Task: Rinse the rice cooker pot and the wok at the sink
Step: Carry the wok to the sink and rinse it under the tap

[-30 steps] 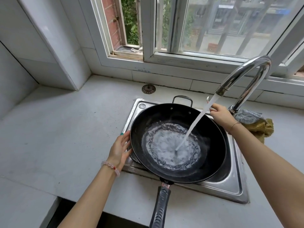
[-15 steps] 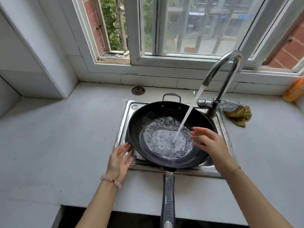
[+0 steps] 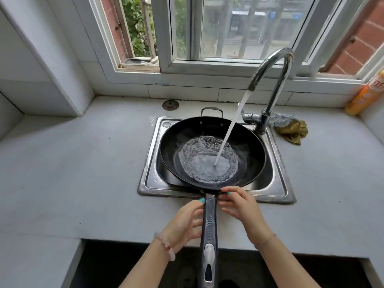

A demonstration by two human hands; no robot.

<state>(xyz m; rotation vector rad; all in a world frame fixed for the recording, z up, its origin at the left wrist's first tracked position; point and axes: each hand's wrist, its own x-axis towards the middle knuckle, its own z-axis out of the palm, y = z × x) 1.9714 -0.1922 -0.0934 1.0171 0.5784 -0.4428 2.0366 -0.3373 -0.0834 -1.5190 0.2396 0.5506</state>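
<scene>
Black wok (image 3: 172,146) sits across the sink (image 3: 279,163), covering most of the basin. Its handle (image 3: 208,225) runs out past the counter's (image 3: 83,163) front edge. Faucet (image 3: 270,67) stream lands inside the wok. My left hand (image 3: 185,220) is against the handle's left side, fingers curled; can't tell if they wrap it. My right hand (image 3: 241,206) is relaxed, fingertips at the handle root. Rag (image 3: 293,132) lies off the sink's far right corner.
</scene>
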